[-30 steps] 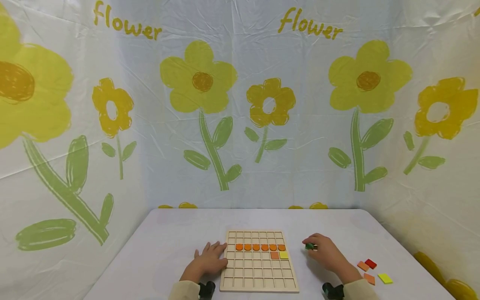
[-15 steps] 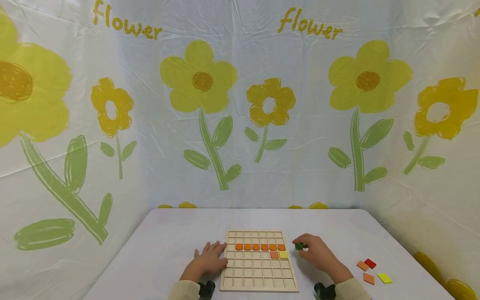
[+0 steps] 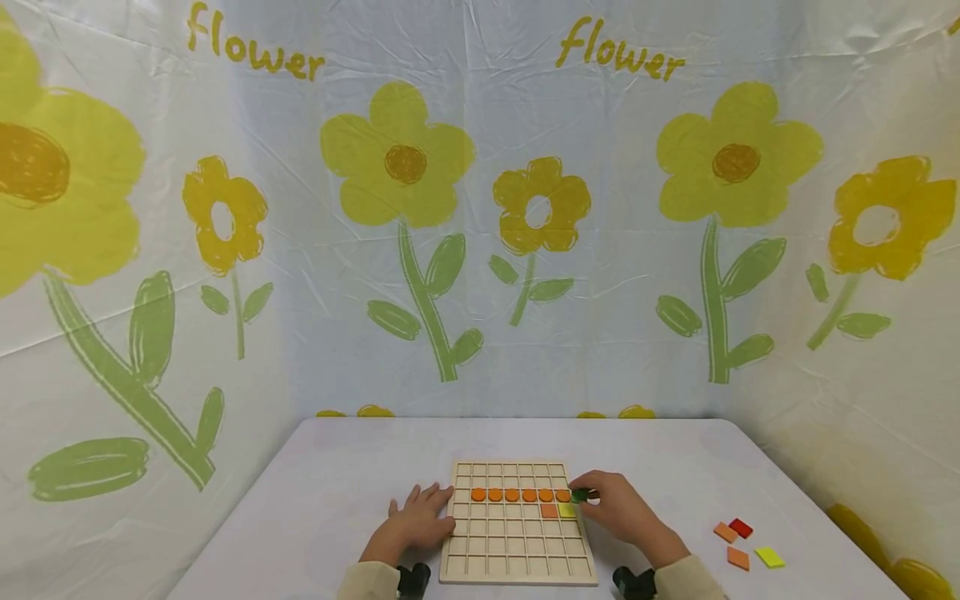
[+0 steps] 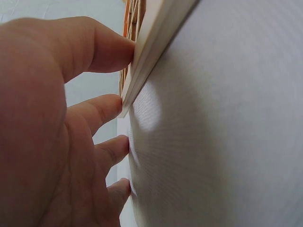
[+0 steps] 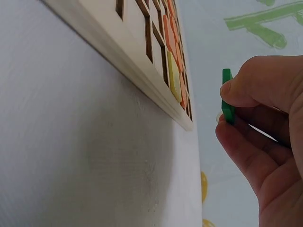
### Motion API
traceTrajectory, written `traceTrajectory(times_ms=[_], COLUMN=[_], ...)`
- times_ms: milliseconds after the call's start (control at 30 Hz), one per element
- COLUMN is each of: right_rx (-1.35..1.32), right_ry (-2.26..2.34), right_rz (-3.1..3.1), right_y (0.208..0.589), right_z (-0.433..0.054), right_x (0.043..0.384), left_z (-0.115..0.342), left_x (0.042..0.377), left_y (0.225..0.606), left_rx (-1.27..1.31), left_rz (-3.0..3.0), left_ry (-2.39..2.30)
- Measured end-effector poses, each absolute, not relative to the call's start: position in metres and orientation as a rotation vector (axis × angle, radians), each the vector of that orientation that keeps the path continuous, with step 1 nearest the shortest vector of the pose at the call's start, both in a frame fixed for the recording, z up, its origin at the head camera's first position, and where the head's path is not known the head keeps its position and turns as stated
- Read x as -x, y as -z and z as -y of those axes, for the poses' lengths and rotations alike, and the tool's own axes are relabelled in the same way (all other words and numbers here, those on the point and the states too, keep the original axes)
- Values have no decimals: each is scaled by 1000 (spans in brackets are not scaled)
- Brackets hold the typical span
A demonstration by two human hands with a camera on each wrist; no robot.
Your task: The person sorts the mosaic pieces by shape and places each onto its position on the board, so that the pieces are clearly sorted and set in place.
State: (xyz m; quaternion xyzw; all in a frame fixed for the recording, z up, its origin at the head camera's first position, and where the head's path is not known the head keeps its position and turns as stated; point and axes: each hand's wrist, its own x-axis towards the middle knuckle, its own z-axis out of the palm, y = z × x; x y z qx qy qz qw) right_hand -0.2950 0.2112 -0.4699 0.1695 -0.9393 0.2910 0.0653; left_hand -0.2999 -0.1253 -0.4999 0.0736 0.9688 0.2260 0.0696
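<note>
A wooden grid board (image 3: 498, 546) lies on the table, its cells bounded by raised strips. One row carries several orange round pieces (image 3: 512, 495). Below their right end sit an orange square tile (image 3: 549, 511) and a yellow square tile (image 3: 567, 510). My left hand (image 3: 420, 518) has its fingers spread; in the left wrist view the thumb and one fingertip touch the board's left side. Between thumb and finger, my right hand (image 3: 621, 507) pinches a small green tile (image 5: 227, 101). It holds the tile above the board's right edge, beside the last orange piece.
Loose tiles lie on the table to the right: a red tile (image 3: 741, 527), two orange tiles (image 3: 738, 557) and a yellow tile (image 3: 769, 557). A flower-printed curtain (image 3: 525, 358) hangs behind the white table (image 3: 360, 458).
My right hand has moved left with the green tile, from the table beside the board to the board's right edge. My left hand has stayed in place.
</note>
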Motion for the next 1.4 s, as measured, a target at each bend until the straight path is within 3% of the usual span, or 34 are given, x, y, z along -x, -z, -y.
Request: traceTrajectory(times_ms=[1400], right_rx=[-903], right_ry=[-725], right_rz=[2800], right_y=[477], right_z=[-162], right_x=[298], left_z=[125], left_x=[298], left_y=[495], left_rx=[-222], left_rz=[-2902], left_ry=[-703])
